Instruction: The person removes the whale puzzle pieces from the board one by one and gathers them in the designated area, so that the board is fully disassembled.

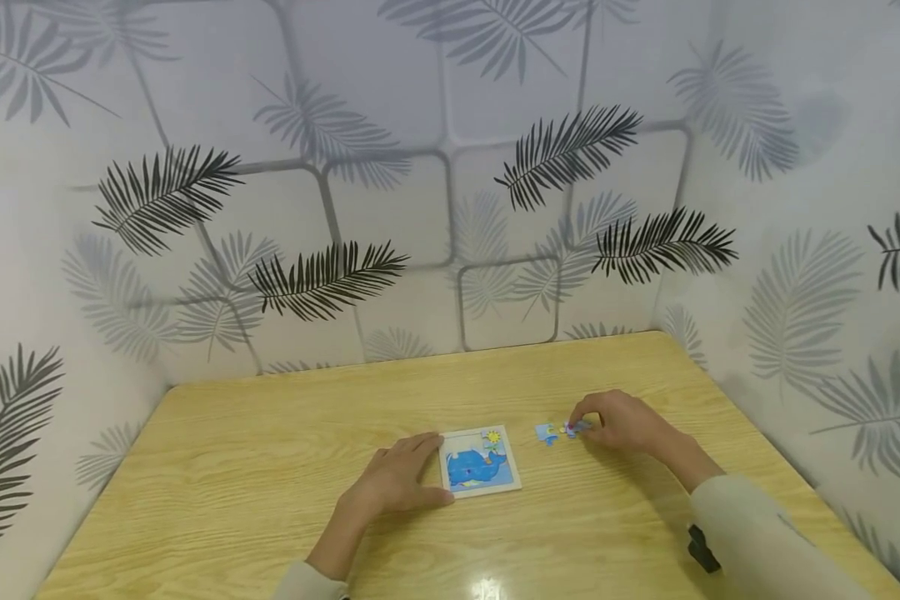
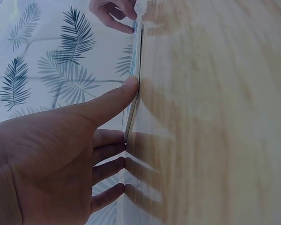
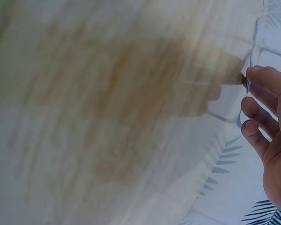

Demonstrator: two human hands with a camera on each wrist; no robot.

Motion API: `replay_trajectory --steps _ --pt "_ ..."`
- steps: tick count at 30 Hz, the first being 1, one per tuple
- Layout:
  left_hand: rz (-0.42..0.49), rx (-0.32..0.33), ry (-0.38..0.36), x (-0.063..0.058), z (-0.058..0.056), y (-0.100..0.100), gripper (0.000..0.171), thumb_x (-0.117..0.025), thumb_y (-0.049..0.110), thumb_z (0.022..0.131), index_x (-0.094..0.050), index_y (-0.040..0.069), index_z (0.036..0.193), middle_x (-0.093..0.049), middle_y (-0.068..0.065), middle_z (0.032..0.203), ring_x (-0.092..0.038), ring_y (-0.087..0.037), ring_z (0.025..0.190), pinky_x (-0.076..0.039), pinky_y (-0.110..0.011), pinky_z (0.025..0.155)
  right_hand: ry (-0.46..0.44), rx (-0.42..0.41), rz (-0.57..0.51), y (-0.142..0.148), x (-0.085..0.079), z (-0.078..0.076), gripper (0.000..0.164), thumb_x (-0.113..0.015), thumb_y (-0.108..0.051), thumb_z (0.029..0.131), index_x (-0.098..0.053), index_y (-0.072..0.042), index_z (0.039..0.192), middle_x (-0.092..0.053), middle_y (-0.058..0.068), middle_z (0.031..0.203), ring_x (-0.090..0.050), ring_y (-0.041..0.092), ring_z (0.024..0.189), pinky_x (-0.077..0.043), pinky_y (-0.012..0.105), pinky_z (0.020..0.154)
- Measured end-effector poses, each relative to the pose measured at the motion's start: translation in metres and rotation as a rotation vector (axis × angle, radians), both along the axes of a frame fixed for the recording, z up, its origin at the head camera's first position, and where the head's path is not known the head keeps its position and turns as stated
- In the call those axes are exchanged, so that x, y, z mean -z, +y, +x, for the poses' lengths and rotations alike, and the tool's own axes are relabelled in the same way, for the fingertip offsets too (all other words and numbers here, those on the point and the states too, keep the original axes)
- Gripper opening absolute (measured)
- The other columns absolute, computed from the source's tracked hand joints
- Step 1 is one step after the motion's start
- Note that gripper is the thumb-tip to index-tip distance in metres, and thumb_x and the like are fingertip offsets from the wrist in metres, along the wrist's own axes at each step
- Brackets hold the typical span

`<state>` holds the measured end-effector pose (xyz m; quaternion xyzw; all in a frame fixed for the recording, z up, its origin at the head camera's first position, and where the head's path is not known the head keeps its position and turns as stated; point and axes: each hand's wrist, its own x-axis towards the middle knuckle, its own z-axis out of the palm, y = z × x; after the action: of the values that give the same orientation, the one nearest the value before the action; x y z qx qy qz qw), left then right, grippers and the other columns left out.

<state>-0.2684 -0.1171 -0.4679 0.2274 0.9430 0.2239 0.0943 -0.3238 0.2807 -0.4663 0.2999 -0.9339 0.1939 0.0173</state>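
Note:
A small square jigsaw puzzle with a white frame (image 1: pixel 459 494) lies on the table, partly filled with pieces. Its picture shows a blue whale (image 1: pixel 471 467) and a yellow sun (image 1: pixel 493 436); the upper left part is pale. My left hand (image 1: pixel 397 477) rests along the left side of the frame, fingers extended and spread, thumb at the near left corner. To the right of the puzzle, my right hand (image 1: pixel 624 423) pinches a small blue jigsaw piece (image 1: pixel 572 428) between thumb and forefinger, low over the table. Another blue jigsaw piece (image 1: pixel 546 432) lies just left of those fingertips.
The wood-grain table (image 1: pixel 270 450) meets a wall with a leaf pattern (image 1: pixel 390 208) at its back and sides. Under the right forearm, a black object (image 1: pixel 703 550) shows at the sleeve.

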Motion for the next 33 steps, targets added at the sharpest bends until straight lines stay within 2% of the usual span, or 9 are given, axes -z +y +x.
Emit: replay_trajectory --steps 3,6,11,17,20,26,29,33 --pt "-0.002 0.002 0.001 0.001 -0.001 -0.001 0.088 -0.08 0.047 0.089 -0.042 0.009 0.159 -0.039 -0.013 0.164 -0.034 -0.04 0.152 -0.024 -0.069 0.119 0.04 -0.021 0.02 -0.002 0.002 -0.002 0.015 -0.077 -0.008 0.093 -0.079 -0.02 0.101 -0.076 0.001 0.111 -0.047 0.002 0.061 -0.049 0.026 0.064" --pt "-0.002 0.007 0.003 0.002 -0.001 -0.001 0.088 -0.079 0.048 0.089 -0.042 0.009 0.159 -0.039 -0.013 0.165 -0.034 -0.04 0.152 -0.024 -0.068 0.12 0.066 -0.026 0.039 -0.001 0.001 -0.002 0.015 -0.078 -0.007 0.092 -0.079 -0.019 0.101 -0.076 0.001 0.11 -0.056 0.005 0.068 -0.053 0.03 0.068" --pt "0.011 0.007 -0.007 0.0 0.0 -0.001 0.088 -0.08 0.048 0.089 -0.043 0.008 0.158 -0.04 -0.014 0.164 -0.035 -0.04 0.151 -0.025 -0.067 0.119 0.071 -0.014 0.064 0.003 0.001 -0.001 0.015 -0.079 -0.006 0.091 -0.079 -0.017 0.101 -0.075 0.001 0.11 -0.064 0.011 0.077 -0.056 0.033 0.07" --pt "0.001 0.001 -0.006 -0.002 0.002 -0.002 0.09 -0.08 0.049 0.089 -0.041 0.008 0.159 -0.039 -0.013 0.164 -0.035 -0.039 0.151 -0.027 -0.065 0.119 0.098 -0.047 0.076 0.003 0.001 0.0 0.012 -0.08 -0.006 0.09 -0.078 -0.016 0.096 -0.072 -0.003 0.105 -0.069 0.016 0.084 -0.058 0.033 0.071" --pt "0.002 -0.001 -0.007 -0.003 0.001 -0.002 0.089 -0.08 0.048 0.089 -0.041 0.008 0.159 -0.038 -0.014 0.165 -0.034 -0.039 0.152 -0.026 -0.065 0.119 0.1 -0.046 0.08 0.0 -0.001 -0.001 0.012 -0.079 -0.006 0.09 -0.078 -0.017 0.094 -0.069 -0.003 0.104 -0.067 0.014 0.08 -0.057 0.032 0.069" --pt "-0.002 0.007 -0.005 -0.006 0.002 -0.003 0.088 -0.079 0.048 0.09 -0.042 0.007 0.158 -0.039 -0.014 0.164 -0.036 -0.039 0.151 -0.028 -0.064 0.119 0.131 0.028 0.011 -0.018 -0.008 0.001 0.008 -0.079 -0.009 0.091 -0.078 -0.015 0.097 -0.07 -0.001 0.104 -0.056 0.006 0.068 -0.049 0.028 0.058" --pt "-0.003 0.007 -0.008 -0.008 0.003 -0.003 0.088 -0.08 0.048 0.09 -0.042 0.007 0.158 -0.039 -0.013 0.164 -0.036 -0.038 0.151 -0.028 -0.064 0.119 0.088 -0.014 -0.064 -0.039 -0.009 0.0 0.015 -0.077 -0.008 0.092 -0.077 -0.01 0.107 -0.071 0.003 0.107 -0.051 0.003 0.064 -0.047 0.025 0.057" --pt "0.005 0.001 -0.014 -0.007 0.004 -0.002 0.089 -0.08 0.048 0.089 -0.042 0.007 0.158 -0.039 -0.013 0.164 -0.035 -0.038 0.151 -0.027 -0.064 0.119 -0.05 -0.117 -0.143 -0.074 -0.008 -0.002 0.029 -0.074 -0.005 0.095 -0.072 -0.006 0.124 -0.07 0.01 0.118 -0.046 0.004 0.063 -0.046 0.025 0.06"
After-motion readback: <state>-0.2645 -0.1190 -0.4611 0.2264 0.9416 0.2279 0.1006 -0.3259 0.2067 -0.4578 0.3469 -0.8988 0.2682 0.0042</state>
